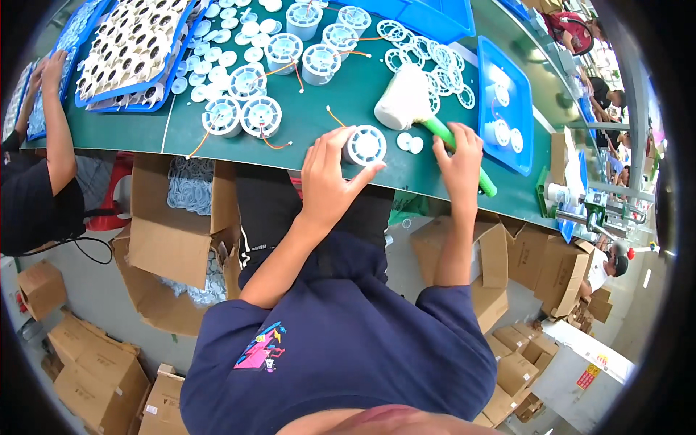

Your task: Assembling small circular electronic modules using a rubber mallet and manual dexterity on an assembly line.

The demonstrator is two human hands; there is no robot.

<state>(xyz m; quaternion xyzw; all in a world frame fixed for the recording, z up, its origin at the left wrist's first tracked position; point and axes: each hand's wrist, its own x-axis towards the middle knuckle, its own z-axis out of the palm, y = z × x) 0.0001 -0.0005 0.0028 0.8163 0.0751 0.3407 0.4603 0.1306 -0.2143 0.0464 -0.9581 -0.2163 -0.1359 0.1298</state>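
My left hand (328, 172) is curled around the side of a white round fan-motor housing (365, 146) with a slotted top, standing at the table's near edge. A thin orange wire rises beside it. My right hand (460, 161) is closed on the green handle (487, 183) of a mallet, whose bulky white head (404, 100) rests on the table, up and left of the hand. Two small white discs (409, 143) lie between the housing and the handle. Several similar housings (261, 117) with wires stand to the left and farther back.
White slotted rings (442, 69) are piled behind the mallet. At right is a blue tray (505, 148) with a few white parts. Small discs (217, 72) and stacked trays (130, 54) lie at far left, near another person's arm (58, 123). Cardboard boxes (177, 239) stand below the table.
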